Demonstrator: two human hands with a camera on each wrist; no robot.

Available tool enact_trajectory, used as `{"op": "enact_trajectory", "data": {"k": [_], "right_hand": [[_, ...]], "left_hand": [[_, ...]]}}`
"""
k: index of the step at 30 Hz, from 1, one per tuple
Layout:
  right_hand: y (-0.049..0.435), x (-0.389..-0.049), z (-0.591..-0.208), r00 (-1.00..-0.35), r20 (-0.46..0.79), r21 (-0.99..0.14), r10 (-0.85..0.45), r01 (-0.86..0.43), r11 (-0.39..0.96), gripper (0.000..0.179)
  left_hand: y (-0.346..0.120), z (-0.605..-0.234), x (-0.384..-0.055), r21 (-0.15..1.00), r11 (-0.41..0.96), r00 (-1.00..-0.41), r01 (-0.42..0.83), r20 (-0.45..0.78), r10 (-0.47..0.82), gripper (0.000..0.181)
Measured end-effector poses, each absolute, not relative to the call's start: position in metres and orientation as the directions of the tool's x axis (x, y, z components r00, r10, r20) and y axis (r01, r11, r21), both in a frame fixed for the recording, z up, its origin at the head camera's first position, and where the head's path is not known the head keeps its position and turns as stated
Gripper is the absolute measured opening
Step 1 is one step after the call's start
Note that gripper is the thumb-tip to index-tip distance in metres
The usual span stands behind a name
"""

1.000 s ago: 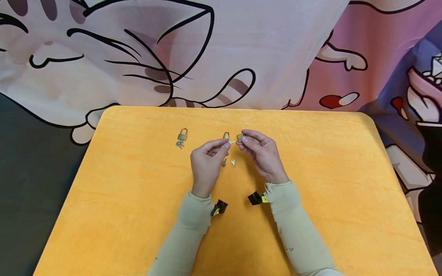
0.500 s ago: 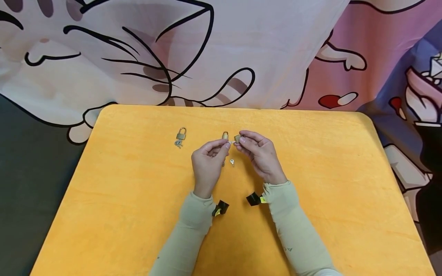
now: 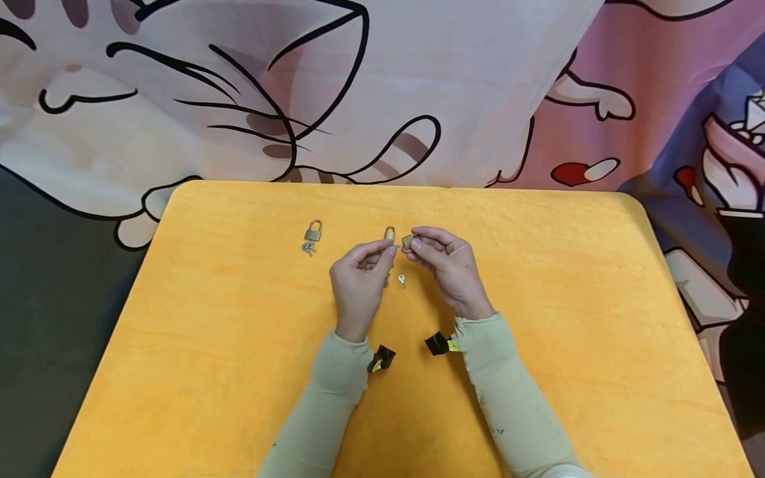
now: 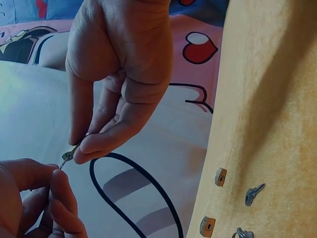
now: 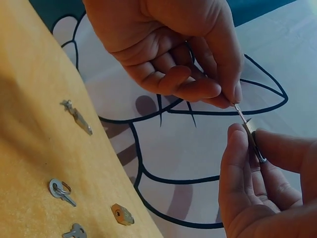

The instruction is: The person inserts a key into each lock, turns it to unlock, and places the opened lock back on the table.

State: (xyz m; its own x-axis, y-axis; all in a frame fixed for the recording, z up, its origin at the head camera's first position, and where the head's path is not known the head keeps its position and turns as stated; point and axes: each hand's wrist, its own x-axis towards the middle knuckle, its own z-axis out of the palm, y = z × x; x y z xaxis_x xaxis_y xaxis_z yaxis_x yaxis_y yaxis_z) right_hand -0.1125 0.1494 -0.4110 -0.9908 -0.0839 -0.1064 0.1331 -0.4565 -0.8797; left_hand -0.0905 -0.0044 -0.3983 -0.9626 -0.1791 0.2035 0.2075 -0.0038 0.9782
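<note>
My left hand (image 3: 361, 282) pinches a small silver key (image 5: 240, 113) between thumb and forefinger. My right hand (image 3: 451, 269) grips a small brass padlock (image 3: 409, 241) by its sides, its shackle pointing back toward the palm. The key's blade meets the padlock's bottom face in the right wrist view; how deep it sits cannot be told. Both hands are raised over the table's far half. Just behind my left fingertips a second padlock (image 3: 390, 233) stands on the table. A loose key (image 3: 402, 281) lies below the hands, and ringed keys (image 5: 60, 190) lie beside it, mostly hidden in the head view.
Farther left on the yellow table (image 3: 209, 318) lies another padlock (image 3: 313, 234) with its keys (image 3: 308, 247) beside it. In the left wrist view one more small padlock (image 4: 221, 177) shows. A cartoon-printed cloth (image 3: 478, 86) hangs behind the table's far edge.
My right hand has moved slightly left with the padlock, and the gap between padlock and left fingertips has narrowed. Less of the key's blade shows. The left hand barely shifts.
</note>
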Motion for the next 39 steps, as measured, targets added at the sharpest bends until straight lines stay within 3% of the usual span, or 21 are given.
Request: {"op": "enact_trajectory", "data": {"k": [13,21,29,39], "right_hand": [[0.147,-0.113,-0.412,-0.992,-0.114,-0.903,-0.059,0.129,-0.409,0.016],[0.149,-0.114,-0.413,-0.992,-0.120,-0.912,-0.042,0.127,-0.390,0.017],[0.148,-0.115,-0.414,-0.990,-0.141,-0.920,-0.023,0.140,-0.365,0.023],[0.149,-0.114,-0.415,-0.986,-0.162,-0.921,-0.049,0.169,-0.352,0.032]], "left_hand": [[-0.005,-0.418,-0.097,0.975,0.025,-0.961,0.222,0.224,-0.165,0.018],[-0.006,-0.419,-0.099,0.987,0.047,-0.984,0.155,0.159,-0.084,0.019],[-0.008,-0.423,-0.100,0.984,0.130,-0.992,0.120,0.125,-0.032,0.017],[-0.007,-0.421,-0.099,0.986,0.137,-0.994,0.099,0.103,-0.021,0.018]]}}
